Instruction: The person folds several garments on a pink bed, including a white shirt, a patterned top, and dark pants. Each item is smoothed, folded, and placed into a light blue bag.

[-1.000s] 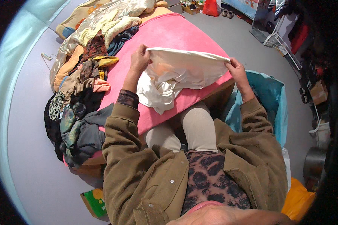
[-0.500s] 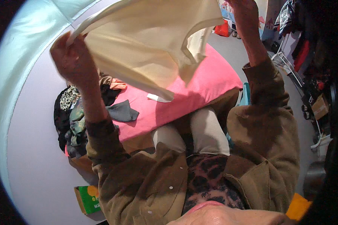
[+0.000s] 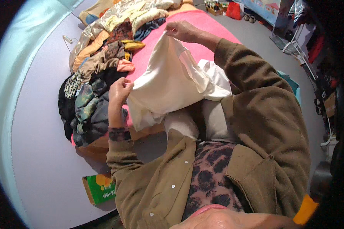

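A cream-white garment (image 3: 164, 86) is stretched between my two hands, over the near edge of a pink-covered surface (image 3: 151, 53). My left hand (image 3: 120, 91) pinches its left edge, fingers closed. Farther off and to the right, my right hand (image 3: 180, 31) pinches a raised corner. The cloth slopes down from there, its right part bunched and its lower left part hanging over the edge by my knees. Its exact kind is hard to tell. Close to my left hand lies a heap of dark clothes (image 3: 90, 110), with a leopard-print piece (image 3: 72, 84) on it.
Along the left side of the pink cover runs a long pile of clothes (image 3: 122, 32). A green box (image 3: 99, 189) stands on the floor at lower left. A white metal rack (image 3: 294, 45) is on the right, and a red bag (image 3: 235, 10) lies at the far end.
Both hands have come down with the garment, from high in front to just above the pink cover. My right hand has moved left, nearer to my left hand. The far clothes pile now shows.
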`<state>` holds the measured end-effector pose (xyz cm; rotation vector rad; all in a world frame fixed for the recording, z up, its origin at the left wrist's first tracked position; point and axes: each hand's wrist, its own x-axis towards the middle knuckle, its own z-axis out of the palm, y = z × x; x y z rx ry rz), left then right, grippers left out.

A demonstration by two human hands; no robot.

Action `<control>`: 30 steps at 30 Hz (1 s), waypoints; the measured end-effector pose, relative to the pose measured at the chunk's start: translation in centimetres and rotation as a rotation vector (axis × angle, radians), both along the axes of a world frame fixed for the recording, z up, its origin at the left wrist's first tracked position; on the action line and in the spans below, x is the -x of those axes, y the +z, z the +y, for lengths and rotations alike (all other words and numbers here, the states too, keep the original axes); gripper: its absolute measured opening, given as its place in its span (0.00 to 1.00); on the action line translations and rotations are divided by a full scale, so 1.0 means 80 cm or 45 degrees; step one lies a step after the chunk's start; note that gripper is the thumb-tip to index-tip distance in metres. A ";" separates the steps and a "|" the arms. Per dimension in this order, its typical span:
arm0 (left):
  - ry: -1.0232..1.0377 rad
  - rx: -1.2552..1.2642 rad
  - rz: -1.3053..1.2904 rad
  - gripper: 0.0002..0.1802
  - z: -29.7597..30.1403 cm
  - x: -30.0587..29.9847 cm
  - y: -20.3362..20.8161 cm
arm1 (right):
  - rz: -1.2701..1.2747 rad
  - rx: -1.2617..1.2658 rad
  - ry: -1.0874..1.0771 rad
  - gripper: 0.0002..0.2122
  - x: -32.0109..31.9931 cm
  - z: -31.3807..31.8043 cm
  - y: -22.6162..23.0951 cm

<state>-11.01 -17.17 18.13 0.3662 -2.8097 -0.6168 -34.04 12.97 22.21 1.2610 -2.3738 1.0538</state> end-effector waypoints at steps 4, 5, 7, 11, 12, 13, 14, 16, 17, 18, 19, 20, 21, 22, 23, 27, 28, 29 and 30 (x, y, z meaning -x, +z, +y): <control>0.036 0.171 -0.152 0.17 -0.017 -0.001 -0.062 | -0.172 -0.004 -0.110 0.20 0.021 0.033 -0.101; -0.023 0.155 -0.075 0.16 -0.021 0.002 -0.066 | -0.188 0.029 -0.058 0.18 0.023 0.051 -0.118; -0.101 0.105 0.010 0.15 -0.022 0.015 -0.066 | -0.406 -0.025 -0.028 0.16 0.021 0.095 -0.142; -0.319 0.114 0.078 0.14 0.007 0.079 -0.063 | -0.817 -0.058 -0.069 0.14 -0.023 0.181 -0.181; -0.396 0.076 0.074 0.14 0.022 0.100 -0.066 | -0.974 -0.040 -0.135 0.13 -0.041 0.196 -0.192; -0.505 0.031 0.118 0.14 0.039 0.123 -0.071 | -1.171 -0.020 -0.152 0.13 -0.057 0.204 -0.203; -0.554 0.048 0.066 0.14 0.057 0.150 -0.077 | -1.238 0.007 -0.090 0.14 -0.079 0.216 -0.214; -0.649 0.056 0.008 0.15 0.096 0.200 -0.092 | -1.351 -0.005 -0.139 0.20 -0.118 0.222 -0.238; -0.677 0.053 -0.018 0.15 0.115 0.223 -0.100 | -1.209 0.027 -0.127 0.21 -0.130 0.215 -0.250; -0.711 0.142 -0.010 0.17 0.130 0.243 -0.109 | -1.159 0.115 -0.086 0.21 -0.141 0.220 -0.255; -0.748 0.232 -0.003 0.18 0.143 0.260 -0.119 | -1.264 0.173 -0.127 0.21 -0.153 0.221 -0.262; -0.691 0.212 -0.094 0.21 0.154 0.273 -0.129 | -1.297 0.124 -0.202 0.22 -0.157 0.222 -0.266; -0.628 0.207 -0.210 0.22 0.162 0.283 -0.138 | -1.439 0.141 -0.246 0.22 -0.162 0.224 -0.268; -0.615 0.227 -0.283 0.20 0.166 0.290 -0.146 | -1.189 -0.014 -0.339 0.19 -0.165 0.221 -0.272; -0.589 0.261 -0.396 0.17 0.167 0.295 -0.153 | -1.111 -0.076 -0.311 0.18 -0.168 0.221 -0.275; -0.521 0.199 -0.156 0.09 0.148 0.296 -0.162 | -0.890 -0.108 -0.297 0.14 -0.173 0.217 -0.285; -0.465 0.112 -0.101 0.07 0.140 0.292 -0.159 | -0.872 -0.067 -0.337 0.13 -0.171 0.218 -0.285; -0.414 0.024 -0.051 0.05 0.132 0.289 -0.154 | -0.899 -0.065 -0.407 0.13 -0.168 0.215 -0.285; -0.359 -0.134 0.043 0.05 0.122 0.284 -0.144 | -0.891 0.036 -0.365 0.12 -0.160 0.218 -0.280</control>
